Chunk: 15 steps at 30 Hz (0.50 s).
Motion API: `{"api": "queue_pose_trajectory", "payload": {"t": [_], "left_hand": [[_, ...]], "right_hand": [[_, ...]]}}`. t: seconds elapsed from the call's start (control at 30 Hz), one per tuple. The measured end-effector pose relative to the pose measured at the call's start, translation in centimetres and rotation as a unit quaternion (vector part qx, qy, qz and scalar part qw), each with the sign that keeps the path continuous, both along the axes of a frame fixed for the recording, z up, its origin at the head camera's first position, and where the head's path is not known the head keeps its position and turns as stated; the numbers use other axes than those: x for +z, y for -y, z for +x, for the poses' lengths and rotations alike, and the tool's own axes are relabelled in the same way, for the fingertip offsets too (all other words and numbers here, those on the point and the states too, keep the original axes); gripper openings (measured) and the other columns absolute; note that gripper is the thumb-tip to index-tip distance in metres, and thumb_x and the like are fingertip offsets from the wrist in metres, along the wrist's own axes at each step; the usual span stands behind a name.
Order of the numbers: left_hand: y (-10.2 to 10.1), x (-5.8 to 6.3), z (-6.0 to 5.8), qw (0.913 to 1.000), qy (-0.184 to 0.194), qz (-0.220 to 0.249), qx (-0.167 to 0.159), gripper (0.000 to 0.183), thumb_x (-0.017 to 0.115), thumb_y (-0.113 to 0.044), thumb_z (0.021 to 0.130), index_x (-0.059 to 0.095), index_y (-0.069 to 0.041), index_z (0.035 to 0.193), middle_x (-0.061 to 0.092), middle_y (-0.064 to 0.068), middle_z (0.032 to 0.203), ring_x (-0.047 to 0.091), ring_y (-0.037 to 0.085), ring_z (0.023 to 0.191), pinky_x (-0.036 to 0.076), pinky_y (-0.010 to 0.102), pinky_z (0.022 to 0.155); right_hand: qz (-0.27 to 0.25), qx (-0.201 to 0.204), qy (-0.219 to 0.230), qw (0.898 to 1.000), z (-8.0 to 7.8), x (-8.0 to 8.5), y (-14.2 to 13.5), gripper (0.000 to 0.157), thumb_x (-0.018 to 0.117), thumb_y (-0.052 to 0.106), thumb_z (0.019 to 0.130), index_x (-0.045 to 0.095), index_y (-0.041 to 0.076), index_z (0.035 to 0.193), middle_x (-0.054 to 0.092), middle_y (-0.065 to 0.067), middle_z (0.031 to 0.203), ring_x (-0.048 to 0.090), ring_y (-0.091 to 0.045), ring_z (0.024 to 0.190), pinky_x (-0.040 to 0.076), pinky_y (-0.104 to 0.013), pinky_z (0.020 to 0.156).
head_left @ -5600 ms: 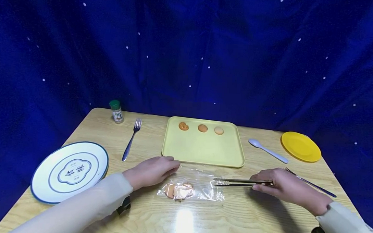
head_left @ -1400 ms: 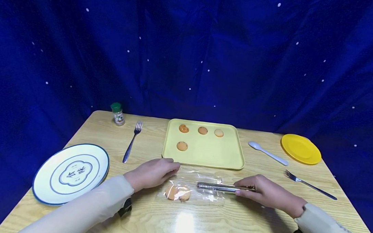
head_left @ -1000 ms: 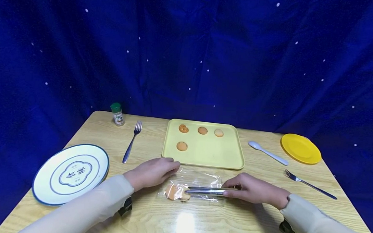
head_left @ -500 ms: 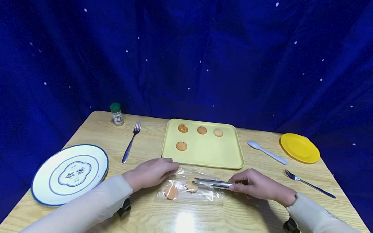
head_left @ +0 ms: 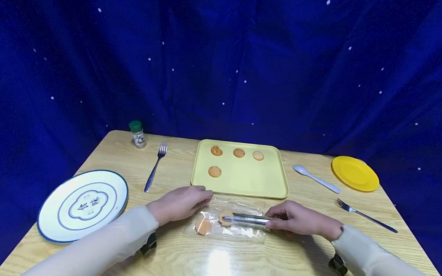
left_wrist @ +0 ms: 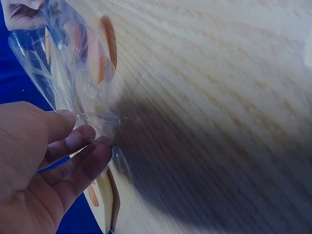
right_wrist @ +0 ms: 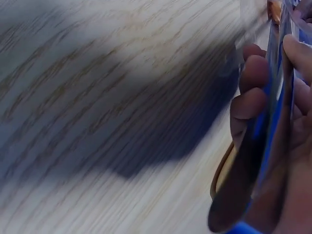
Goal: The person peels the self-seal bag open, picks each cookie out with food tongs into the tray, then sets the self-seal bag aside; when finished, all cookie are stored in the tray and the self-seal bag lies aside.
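Note:
A clear plastic bag lies in front of the pale yellow tray. My left hand pinches the bag's far left edge between thumb and fingers, as the left wrist view shows. Metal tongs are gripped in my right hand, thumb on one arm and fingers on the other. Their tips reach into the bag and meet a round cookie, seemingly holding it. Another cookie lies in the bag to its left. On the tray, several cookies sit apart, among them a lone one at the nearer left.
At the left are a large blue-rimmed plate, a fork and a green-capped shaker. To the right lie a pale spoon, a yellow plate and another fork. A dark blue curtain hangs behind the table.
Since the earliest frame, a cookie has appeared at the tray's nearer left. The tongs have gone leftward into the bag, and the right-hand cookie there has shifted away from its neighbour. My left hand stays put.

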<state>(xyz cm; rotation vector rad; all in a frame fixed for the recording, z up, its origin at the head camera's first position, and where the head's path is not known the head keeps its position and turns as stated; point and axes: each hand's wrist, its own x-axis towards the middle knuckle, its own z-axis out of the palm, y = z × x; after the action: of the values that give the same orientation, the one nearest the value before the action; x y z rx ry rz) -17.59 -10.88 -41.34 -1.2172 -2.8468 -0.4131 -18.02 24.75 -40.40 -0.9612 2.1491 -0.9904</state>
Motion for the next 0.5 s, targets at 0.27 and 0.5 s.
{"api": "queue_pose_trajectory", "payload": {"t": [0.27, 0.5], "left_hand": [[-0.2, 0.3, 0.0, 1.0, 0.0, -0.002, -0.004, 0.015, 0.052, -0.016, 0.101, 0.053, -0.017, 0.086, 0.049, -0.007, 0.073, 0.046, 0.005, 0.065, 0.041, 0.019, 0.057], [-0.1, 0.4, 0.0, 1.0, 0.002, -0.001, -0.007, 0.014, 0.052, -0.016, 0.1, 0.054, -0.016, 0.086, 0.048, -0.006, 0.073, 0.046, 0.006, 0.064, 0.04, 0.018, 0.057]], "right_hand": [[-0.019, 0.013, -0.014, 1.0, -0.2, 0.2, -0.6, 0.023, 0.054, 0.025, 0.099, 0.067, 0.006, 0.099, 0.057, -0.023, 0.071, 0.044, -0.005, 0.043, 0.043, -0.021, 0.041], [-0.032, -0.032, -0.041, 0.998, 0.5, 1.8, -4.3, 0.017, 0.055, 0.018, 0.099, 0.066, 0.004, 0.1, 0.06, -0.022, 0.074, 0.047, -0.006, 0.046, 0.043, -0.024, 0.039]]}}
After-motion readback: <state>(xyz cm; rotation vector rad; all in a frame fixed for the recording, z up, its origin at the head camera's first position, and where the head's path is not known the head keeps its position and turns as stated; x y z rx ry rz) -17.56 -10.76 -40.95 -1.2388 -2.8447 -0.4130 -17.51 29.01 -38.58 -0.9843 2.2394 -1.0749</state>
